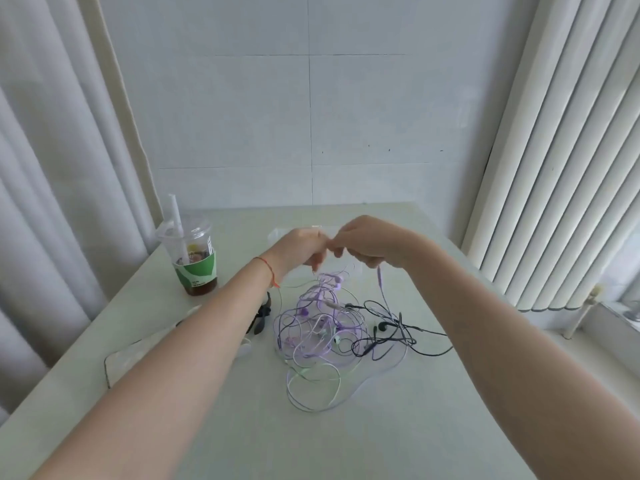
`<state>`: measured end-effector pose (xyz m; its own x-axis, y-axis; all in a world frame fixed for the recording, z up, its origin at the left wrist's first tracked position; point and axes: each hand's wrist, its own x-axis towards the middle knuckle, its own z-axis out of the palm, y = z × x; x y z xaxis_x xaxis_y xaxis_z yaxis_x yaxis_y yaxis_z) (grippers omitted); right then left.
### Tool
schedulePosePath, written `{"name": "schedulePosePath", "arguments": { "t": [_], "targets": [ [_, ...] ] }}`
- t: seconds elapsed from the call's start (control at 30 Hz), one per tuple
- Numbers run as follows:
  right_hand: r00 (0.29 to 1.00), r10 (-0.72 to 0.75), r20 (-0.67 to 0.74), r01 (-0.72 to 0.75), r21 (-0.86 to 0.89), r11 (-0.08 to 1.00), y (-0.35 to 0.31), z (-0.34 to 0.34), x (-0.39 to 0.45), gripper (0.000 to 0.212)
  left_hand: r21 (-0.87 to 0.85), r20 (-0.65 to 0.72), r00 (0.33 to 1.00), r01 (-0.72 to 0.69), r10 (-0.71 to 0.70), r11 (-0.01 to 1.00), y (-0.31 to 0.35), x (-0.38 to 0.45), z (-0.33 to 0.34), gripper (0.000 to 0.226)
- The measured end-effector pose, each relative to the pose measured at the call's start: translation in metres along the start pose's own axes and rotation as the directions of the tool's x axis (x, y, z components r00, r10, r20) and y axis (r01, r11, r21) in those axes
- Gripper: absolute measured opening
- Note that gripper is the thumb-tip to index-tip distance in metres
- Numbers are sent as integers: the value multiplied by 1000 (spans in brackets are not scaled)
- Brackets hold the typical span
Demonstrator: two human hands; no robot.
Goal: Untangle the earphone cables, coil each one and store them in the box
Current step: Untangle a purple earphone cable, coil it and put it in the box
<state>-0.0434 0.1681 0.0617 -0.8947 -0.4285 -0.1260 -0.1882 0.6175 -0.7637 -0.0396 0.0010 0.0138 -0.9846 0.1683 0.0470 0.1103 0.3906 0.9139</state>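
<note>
On the table: place: pale table (398,427) set against a tiled wall, curtains at 9 o'clock and at 3 o'clock
Hands, count: two, both raised together above the far middle of the table, toward 12 o'clock from the cable heap
Left hand: left hand (301,249) with fingers curled, fingertips meeting those of the other hand; a red string bracelet (266,268) circles its wrist; forearm reaches in from 7 o'clock
Right hand: right hand (367,242) with fingers curled, pinching a purple cable (381,289) that hangs down from it to the heap; forearm reaches in from 5 o'clock
Grip: both hands look closed on thin cable where they meet; exactly which strand the left one pinches cannot be told
Cables: one tangled heap (322,330) at the table's middle; colours seen are purple, white or pale green, and black; black cable (398,336) lies at 3 o'clock of the heap; exact number of earphone sets cannot be told
Box: clear box (277,233), faint, behind the hands at 12 o'clock; mostly hidden
Cup: one plastic cup (194,258) with straw, dark drink and green sleeve, at 10 o'clock; its print is too small to read
Other things: one dark small object (261,315) beside the left forearm; one clear flat case (131,355) at 8 o'clock
</note>
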Motion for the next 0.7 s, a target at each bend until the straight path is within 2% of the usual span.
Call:
{"name": "schedulePosePath", "arguments": {
  "t": [0.07,0.13,0.2,0.27,0.33,0.4,0.47,0.53,0.6,0.7],
  "targets": [
    [985,-72,-155,100,182,978,-1,-2,5,21,83,23,999,34,-36,996,-14,0,3,16],
    [914,-122,-387,265,343,901,-7,-3,8,22,119,-35,998,50,-47,992,-25,1,7,14],
    [837,-136,-531,381,386,840,-12,-6,8,22,161,-108,993,53,-36,986,-32,2,7,13],
    [802,-152,-578,432,385,816,-12,-8,8,21,158,-122,992,45,-26,986,-33,2,5,18],
    [787,-136,-601,418,359,835,-5,-9,10,20,164,-161,987,12,15,986,-27,1,3,19],
    [789,-87,-608,312,275,909,7,-12,13,22,98,-266,962,-29,54,995,-14,2,0,21],
    [858,-23,-512,113,146,983,22,-15,13,24,6,-380,921,-88,84,996,3,6,-6,14],
    [928,43,-370,-23,59,998,35,-13,10,23,-10,-436,890,-155,136,988,16,11,-12,5],
    [928,49,-370,-35,44,998,42,-11,8,23,83,-380,913,-127,149,988,22,11,-16,8],
    [831,9,-557,67,116,991,39,-12,7,23,423,-149,989,50,15,905,14,8,-14,11]
  ]
}}
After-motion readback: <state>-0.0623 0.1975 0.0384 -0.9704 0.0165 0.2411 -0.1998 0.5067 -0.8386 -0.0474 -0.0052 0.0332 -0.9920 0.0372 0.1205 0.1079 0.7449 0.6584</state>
